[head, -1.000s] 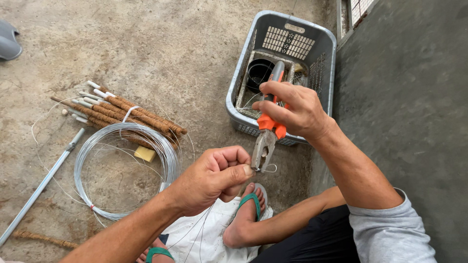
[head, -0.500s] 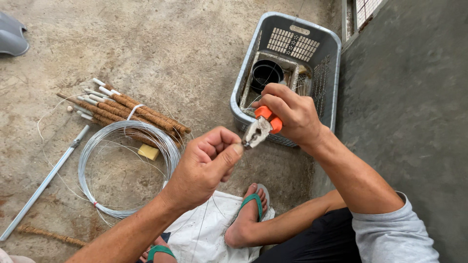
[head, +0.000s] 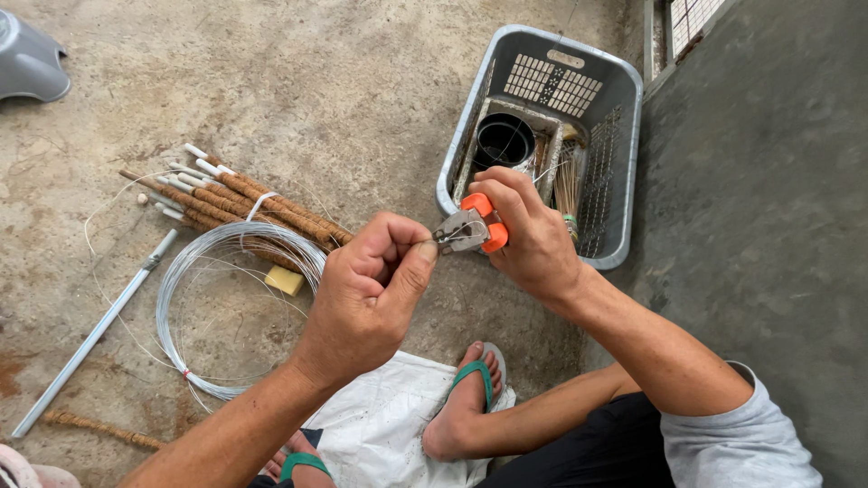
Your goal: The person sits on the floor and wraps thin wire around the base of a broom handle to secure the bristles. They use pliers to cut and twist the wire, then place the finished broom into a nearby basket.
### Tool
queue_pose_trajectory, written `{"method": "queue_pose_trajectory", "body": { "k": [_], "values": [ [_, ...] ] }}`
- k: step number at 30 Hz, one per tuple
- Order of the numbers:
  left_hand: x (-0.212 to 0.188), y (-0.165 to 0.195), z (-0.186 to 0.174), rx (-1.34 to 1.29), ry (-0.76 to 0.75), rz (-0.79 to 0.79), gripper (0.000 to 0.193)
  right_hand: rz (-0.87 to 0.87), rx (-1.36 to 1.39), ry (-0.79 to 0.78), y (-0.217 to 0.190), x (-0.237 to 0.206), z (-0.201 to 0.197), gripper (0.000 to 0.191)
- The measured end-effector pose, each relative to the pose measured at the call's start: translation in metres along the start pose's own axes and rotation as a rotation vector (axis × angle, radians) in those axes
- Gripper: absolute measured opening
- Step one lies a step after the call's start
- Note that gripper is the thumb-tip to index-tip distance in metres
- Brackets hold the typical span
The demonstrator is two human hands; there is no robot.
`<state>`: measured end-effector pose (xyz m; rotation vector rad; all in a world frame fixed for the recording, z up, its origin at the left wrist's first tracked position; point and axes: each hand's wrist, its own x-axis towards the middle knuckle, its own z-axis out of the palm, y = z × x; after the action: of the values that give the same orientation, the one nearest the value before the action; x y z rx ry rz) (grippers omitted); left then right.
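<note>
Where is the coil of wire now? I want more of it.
In the head view, the coil of wire lies on the concrete floor at the person's left, just below the bundle of brown sticks and beside the left hand.

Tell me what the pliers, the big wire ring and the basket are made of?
The pliers: grey metal head, dull shine; orange handles look like plastic or rubber. The wire ring: thin silvery metal, it glints and holds its loops. The basket: probably grey plastic, smooth with moulded holes.
</note>
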<state>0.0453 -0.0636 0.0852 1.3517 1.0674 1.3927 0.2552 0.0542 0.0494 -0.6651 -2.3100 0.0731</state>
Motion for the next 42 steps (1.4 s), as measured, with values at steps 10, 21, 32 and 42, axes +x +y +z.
{"method": "queue_pose_trajectory", "body": {
  "k": [10,21,32,42],
  "values": [
    [-0.002,0.004,0.007,0.061,0.034,0.0,0.009,-0.046,-0.054,0.044,0.005,-0.002,0.001,0.051],
    [-0.001,0.005,0.01,0.117,0.08,0.016,0.009,-0.004,-0.016,0.043,-0.001,0.0,0.003,0.042],
    [0.013,-0.021,-0.003,0.162,0.217,0.034,0.013,0.331,0.275,-0.162,-0.011,-0.001,0.029,0.037],
    [0.034,-0.067,-0.041,-0.019,0.349,-0.067,0.015,0.632,0.008,-0.921,-0.014,-0.057,0.133,0.048]
  ]
}}
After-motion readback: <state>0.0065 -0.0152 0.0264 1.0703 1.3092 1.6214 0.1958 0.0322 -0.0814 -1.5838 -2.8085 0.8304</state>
